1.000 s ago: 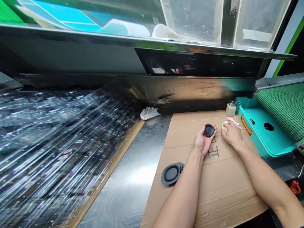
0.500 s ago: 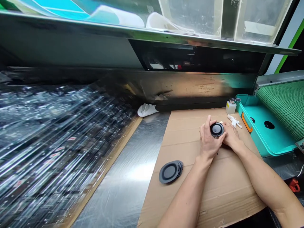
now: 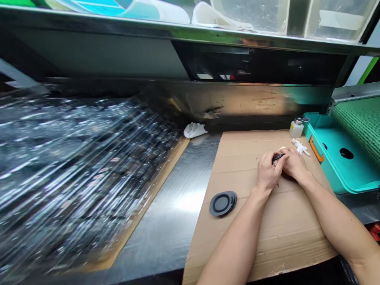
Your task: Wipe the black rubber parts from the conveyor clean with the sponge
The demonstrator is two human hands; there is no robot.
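Note:
My left hand (image 3: 268,171) is closed on a small black round part (image 3: 278,157), now seen nearly edge-on between thumb and fingers. Right up against it, my right hand (image 3: 293,163) has its fingers curled. A small pale bit (image 3: 282,149) shows at those fingers; what they grip is mostly hidden. Both hands are over a cardboard sheet (image 3: 237,166). To the left of my left forearm lies a short, slightly fanned stack of dark grey round discs (image 3: 222,203).
Right of the cardboard stands a teal tray (image 3: 335,174) with black round pieces inside, beside a green mesh belt (image 3: 362,118). A pump bottle (image 3: 296,129) and a white cloth (image 3: 301,147) are near it. Clear-wrapped trays (image 3: 89,178) cover the left; a white glove (image 3: 194,130) lies behind.
My left hand has tipped the black round part from face-up to nearly edge-on, and its fingers have folded in. Both hands stay together. The whole view has shifted slightly.

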